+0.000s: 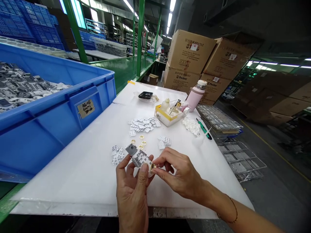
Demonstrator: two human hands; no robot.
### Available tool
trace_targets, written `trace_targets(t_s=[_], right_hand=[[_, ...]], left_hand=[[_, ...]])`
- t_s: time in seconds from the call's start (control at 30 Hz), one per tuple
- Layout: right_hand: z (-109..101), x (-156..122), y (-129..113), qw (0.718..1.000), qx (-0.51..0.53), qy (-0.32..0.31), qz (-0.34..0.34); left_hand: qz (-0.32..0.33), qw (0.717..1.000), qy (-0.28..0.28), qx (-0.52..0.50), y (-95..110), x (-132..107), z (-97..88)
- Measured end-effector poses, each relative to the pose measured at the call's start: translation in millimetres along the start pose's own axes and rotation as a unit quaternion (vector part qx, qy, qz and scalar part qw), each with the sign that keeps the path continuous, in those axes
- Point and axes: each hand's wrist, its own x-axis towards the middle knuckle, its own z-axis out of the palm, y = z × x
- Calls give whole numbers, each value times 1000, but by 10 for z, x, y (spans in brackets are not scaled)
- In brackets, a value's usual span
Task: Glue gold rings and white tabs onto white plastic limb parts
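Small patterned card (pixel 139 158), long axis slanting up-left, pinched in your left hand (pixel 131 191); your right hand (pixel 179 174), nearer its lower end, narrowly pinches a gold ring (pixel 153 166) against it

Long ceiling lights (pixel 170 13) burn out to white at 12 o'clock, and bright window panes (pixel 77 14) glare at 11 o'clock. The white table (pixel 73 181) is evenly lit, with only faint, soft shadows. The floor (pixel 279 191) falls dim from 3 to 5 o'clock. The wide lens bends the green posts (pixel 75 32) near the edges. The left hand (pixel 131 191) and right hand (pixel 182 176) look fairly sharp.
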Motion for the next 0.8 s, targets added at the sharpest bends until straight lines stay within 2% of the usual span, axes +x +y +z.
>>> trace_targets(t_s=[0.23,0.5,0.63,0.7,0.8], right_hand=[[26,-16,-15,997,36,1,75],[-8,26,-49,995,53,-32,80],[-121,112,-29,989,69,-55,117],[-251,262,82,987,57,-15,148],[-489,631,428,974,8,131,183]], left_hand=[[7,1000,13,-3,-11,-8,9],[-4,1000,29,-8,34,-3,29],[-9,999,31,-19,50,1,42],[-9,999,26,-29,51,1,46],[-13,999,15,-31,55,0,47]])
